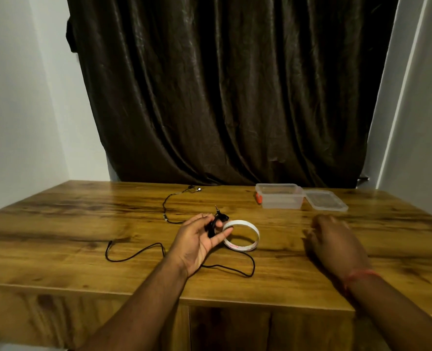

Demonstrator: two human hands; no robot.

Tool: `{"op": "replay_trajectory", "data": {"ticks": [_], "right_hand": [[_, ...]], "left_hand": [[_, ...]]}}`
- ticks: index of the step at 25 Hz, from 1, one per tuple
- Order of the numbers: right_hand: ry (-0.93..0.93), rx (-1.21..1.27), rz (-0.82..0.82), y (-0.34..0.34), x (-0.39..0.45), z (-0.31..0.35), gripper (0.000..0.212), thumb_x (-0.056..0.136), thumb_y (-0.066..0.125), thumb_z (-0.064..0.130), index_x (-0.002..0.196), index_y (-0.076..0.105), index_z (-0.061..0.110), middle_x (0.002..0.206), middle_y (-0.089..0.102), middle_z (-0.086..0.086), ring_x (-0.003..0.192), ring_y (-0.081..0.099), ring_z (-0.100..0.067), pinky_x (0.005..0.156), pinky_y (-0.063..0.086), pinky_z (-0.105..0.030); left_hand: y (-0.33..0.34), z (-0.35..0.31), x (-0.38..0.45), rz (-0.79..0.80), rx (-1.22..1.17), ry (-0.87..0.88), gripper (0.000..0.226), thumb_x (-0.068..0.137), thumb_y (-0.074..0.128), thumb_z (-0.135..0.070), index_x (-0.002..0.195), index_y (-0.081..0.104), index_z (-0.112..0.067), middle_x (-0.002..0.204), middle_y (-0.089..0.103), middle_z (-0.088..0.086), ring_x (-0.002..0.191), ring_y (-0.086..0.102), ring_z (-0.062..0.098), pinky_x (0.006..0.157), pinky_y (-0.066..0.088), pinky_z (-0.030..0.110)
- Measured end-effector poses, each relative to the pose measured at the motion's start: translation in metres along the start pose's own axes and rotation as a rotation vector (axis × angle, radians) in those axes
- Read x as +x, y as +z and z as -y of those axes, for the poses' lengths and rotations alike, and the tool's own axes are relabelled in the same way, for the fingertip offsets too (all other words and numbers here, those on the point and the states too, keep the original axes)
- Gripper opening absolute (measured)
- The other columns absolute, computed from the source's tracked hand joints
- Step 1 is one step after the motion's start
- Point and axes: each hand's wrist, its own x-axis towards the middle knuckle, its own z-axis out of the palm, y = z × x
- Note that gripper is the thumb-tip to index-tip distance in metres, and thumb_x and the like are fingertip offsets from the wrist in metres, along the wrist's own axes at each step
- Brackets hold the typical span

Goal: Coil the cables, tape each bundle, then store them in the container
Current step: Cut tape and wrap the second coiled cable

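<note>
A thin black earphone cable (136,253) lies in loose loops across the wooden table (58,224), its earbuds (194,189) at the far edge. My left hand (199,240) is shut on a small coiled part of the cable near the jack plug (217,211), palm turned up. A white tape roll (242,235) lies flat just right of that hand, touching its fingertips. My right hand (334,239) hovers blurred over the table to the right, holding nothing. A clear plastic container (279,197) stands open at the far right.
The container's clear lid (326,200) lies flat beside it on the right. A small orange object (258,198) sits against the container's left side. A dark curtain (230,84) hangs behind the table. The table's front edge runs just under my forearms.
</note>
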Motion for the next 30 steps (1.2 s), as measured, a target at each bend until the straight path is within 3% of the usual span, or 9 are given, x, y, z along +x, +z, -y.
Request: {"op": "replay_trajectory", "data": {"ticks": [4,8,11,15,18,24,27,30], "right_hand": [[0.135,-0.271,0.101,-0.016,-0.008,-0.036,0.028,0.091,0.055,0.044,0.111,0.052,0.023,0.107,0.06,-0.002,0.096,0.057,-0.021,0.077,0.053,-0.037],[0.204,-0.189,0.198,-0.018,-0.006,-0.032,0.019,0.092,0.061,0.036,0.097,0.06,0.018,0.096,0.058,-0.004,0.082,0.057,-0.019,0.074,0.053,-0.034],[0.238,-0.155,0.288,-0.02,0.002,-0.02,0.014,0.09,0.065,0.028,0.086,0.063,0.015,0.091,0.057,-0.005,0.076,0.056,-0.017,0.064,0.043,-0.027],[0.16,-0.232,0.467,-0.019,0.01,-0.001,0.021,0.095,0.058,0.03,0.094,0.068,0.012,0.097,0.061,-0.006,0.091,0.056,-0.017,0.077,0.045,-0.027],[0.096,-0.267,0.59,-0.026,0.012,0.026,0.022,0.097,0.054,0.033,0.099,0.067,0.014,0.102,0.06,-0.006,0.096,0.056,-0.018,0.076,0.043,-0.026],[-0.051,-0.352,0.566,-0.012,0.005,0.064,0.031,0.092,0.06,0.033,0.117,0.065,0.016,0.114,0.06,-0.008,0.104,0.058,-0.021,0.08,0.045,-0.026],[-0.008,-0.335,0.524,-0.009,0.001,0.069,0.029,0.085,0.069,0.028,0.111,0.064,0.017,0.117,0.053,-0.008,0.1,0.057,-0.021,0.081,0.047,-0.027],[0.087,-0.263,0.486,-0.014,0.002,0.065,0.018,0.084,0.071,0.025,0.1,0.066,0.018,0.1,0.06,-0.002,0.091,0.06,-0.018,0.082,0.053,-0.031]], "left_hand": [[0.001,0.0,0.001,0.0,0.005,-0.004,0.016,0.098,0.042,0.0,0.089,0.056,0.0,0.078,0.061,0.016,0.075,0.065,0.021,0.095,0.051,0.058],[0.002,0.0,-0.002,0.002,0.016,0.0,0.017,0.098,0.042,0.0,0.088,0.056,0.0,0.076,0.062,0.015,0.073,0.067,0.02,0.096,0.051,0.057],[0.002,0.0,-0.004,0.0,0.022,0.001,0.015,0.098,0.043,0.0,0.09,0.056,0.0,0.078,0.062,0.016,0.073,0.067,0.021,0.095,0.051,0.057],[0.002,0.0,-0.003,-0.011,0.022,-0.001,0.015,0.098,0.043,0.0,0.089,0.056,-0.001,0.078,0.061,0.016,0.075,0.065,0.021,0.094,0.052,0.056],[0.002,0.0,-0.003,-0.011,0.03,0.0,0.016,0.098,0.043,0.0,0.088,0.056,-0.001,0.077,0.062,0.014,0.074,0.066,0.021,0.095,0.051,0.057],[-0.001,0.0,-0.001,0.0,0.022,-0.004,0.017,0.098,0.042,-0.001,0.089,0.056,-0.001,0.08,0.06,0.017,0.076,0.065,0.022,0.093,0.053,0.056],[-0.002,0.001,0.0,0.002,0.022,-0.001,0.015,0.098,0.043,-0.001,0.09,0.056,-0.001,0.081,0.06,0.017,0.078,0.063,0.023,0.092,0.054,0.055],[-0.003,0.001,0.001,0.004,0.014,-0.001,0.014,0.098,0.043,-0.001,0.091,0.056,-0.001,0.082,0.058,0.018,0.08,0.061,0.023,0.091,0.054,0.054]]}}
